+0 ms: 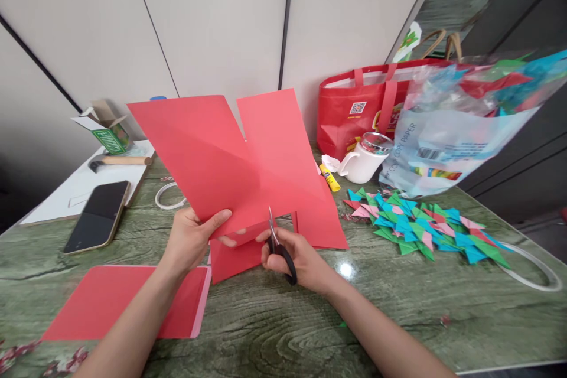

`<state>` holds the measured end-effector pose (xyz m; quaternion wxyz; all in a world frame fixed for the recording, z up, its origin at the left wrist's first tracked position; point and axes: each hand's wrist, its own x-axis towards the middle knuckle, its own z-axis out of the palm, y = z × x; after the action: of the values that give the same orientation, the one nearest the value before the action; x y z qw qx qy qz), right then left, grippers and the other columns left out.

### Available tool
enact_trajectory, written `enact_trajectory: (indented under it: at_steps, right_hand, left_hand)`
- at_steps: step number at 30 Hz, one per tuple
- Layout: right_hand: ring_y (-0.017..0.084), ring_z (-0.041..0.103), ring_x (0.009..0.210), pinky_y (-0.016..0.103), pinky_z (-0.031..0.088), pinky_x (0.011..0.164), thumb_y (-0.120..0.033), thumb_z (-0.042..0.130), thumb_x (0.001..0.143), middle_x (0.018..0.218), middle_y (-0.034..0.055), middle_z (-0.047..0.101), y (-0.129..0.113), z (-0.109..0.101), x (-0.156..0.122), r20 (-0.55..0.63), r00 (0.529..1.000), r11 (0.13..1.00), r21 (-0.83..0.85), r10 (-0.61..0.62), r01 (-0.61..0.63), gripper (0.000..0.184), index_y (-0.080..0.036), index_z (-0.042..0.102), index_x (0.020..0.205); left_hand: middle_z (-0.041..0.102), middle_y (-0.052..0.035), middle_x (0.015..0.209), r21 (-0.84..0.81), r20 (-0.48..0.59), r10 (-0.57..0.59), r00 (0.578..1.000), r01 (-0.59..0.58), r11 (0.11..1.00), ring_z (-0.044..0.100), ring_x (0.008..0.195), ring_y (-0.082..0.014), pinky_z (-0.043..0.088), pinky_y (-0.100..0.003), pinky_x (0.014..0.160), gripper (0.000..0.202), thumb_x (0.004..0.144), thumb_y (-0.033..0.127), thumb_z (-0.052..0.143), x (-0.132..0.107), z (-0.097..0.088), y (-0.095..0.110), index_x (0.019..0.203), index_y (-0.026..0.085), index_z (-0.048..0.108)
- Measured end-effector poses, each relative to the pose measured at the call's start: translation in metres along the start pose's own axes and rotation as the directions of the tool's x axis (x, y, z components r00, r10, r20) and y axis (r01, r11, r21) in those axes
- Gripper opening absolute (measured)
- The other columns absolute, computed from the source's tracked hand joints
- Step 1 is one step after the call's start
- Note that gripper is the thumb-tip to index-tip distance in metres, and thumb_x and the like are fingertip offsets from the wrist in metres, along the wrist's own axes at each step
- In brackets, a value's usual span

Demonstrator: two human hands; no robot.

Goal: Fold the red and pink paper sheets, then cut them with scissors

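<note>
My left hand (188,239) grips the lower left edge of a large red sheet of paper (212,159), thumb on top and fingers beneath. A gap runs down into the sheet from its top edge. In my right hand (295,257) is a pair of scissors (283,254) with black handles, its blades at the sheet's lower edge. Whether the blades are parted is hard to tell. Under the held sheet lies more red paper (319,218). A stack of red and pink paper (119,301) rests by my left forearm.
On the left are a phone (98,215), a hammer (119,160) and a green box (108,133). At right lie folded paper pieces (411,221) on a white ring (538,269), with a white mug (365,159), glue stick (330,178), red bag (336,109) and plastic bag (456,147) behind.
</note>
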<state>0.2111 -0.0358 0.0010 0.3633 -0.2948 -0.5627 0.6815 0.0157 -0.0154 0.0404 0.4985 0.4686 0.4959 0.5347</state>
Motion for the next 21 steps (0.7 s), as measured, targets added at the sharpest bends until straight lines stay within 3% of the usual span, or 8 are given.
enact_trajectory:
  at_steps: [21]
  right_hand:
    - [0.011, 0.044, 0.064, 0.026, 0.037, 0.062, -0.048, 0.068, 0.067, 0.073, -0.0014, 0.048, 0.0022, -0.0004, 0.0010, -0.022, 1.000, 1.000, -0.030, 0.006, -0.007, 0.046, -0.017, 0.051, 0.097]
  left_hand:
    - [0.071, -0.0011, 0.065, 0.026, -0.008, 0.006, 1.000, -0.006, 1.000, 0.064, 0.044, -0.0204, 0.055, -0.031, 0.041, 0.011, 0.061, 0.027, 0.072, -0.0003, -0.0011, -0.0019, 0.066, 0.017, 0.068]
